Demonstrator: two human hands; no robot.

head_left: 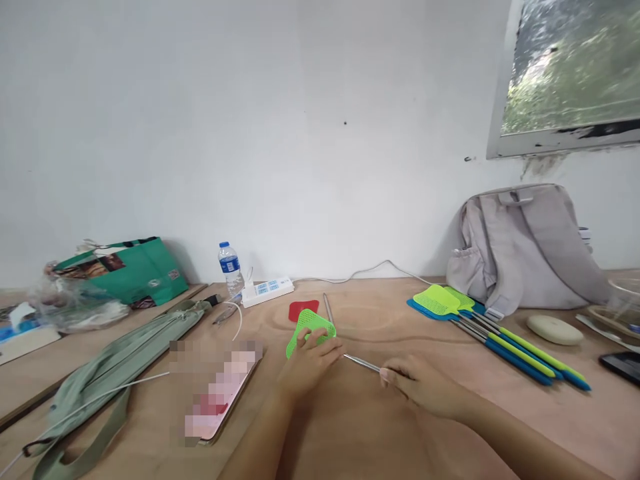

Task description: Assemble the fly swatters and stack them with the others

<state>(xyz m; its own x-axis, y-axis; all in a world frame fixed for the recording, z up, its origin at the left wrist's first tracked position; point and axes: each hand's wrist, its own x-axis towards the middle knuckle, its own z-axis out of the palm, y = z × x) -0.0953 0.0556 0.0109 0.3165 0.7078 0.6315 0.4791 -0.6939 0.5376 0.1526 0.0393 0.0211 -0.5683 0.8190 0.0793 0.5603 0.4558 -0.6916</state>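
My left hand (311, 357) is closed around the lower end of a bright green fly swatter head (314, 324), a perforated plastic mesh tilted to the left. A silvery metal rod (363, 363) runs from the fingers of that hand to my right hand (411, 381), which grips its other end. Whether the rod is seated in the green head is hidden by my left fingers. Just behind lie a red swatter head (303, 310) and another metal rod (327, 305), flat on the wooden table.
Several finished-looking swatters (500, 340) in yellow-green and blue lie at right, by a grey backpack (530, 250) and a pale oval object (555, 330). A phone (227, 393), green strap bag (135, 353), water bottle (231, 270), power strip (269, 291) and green bag (135, 273) are at left.
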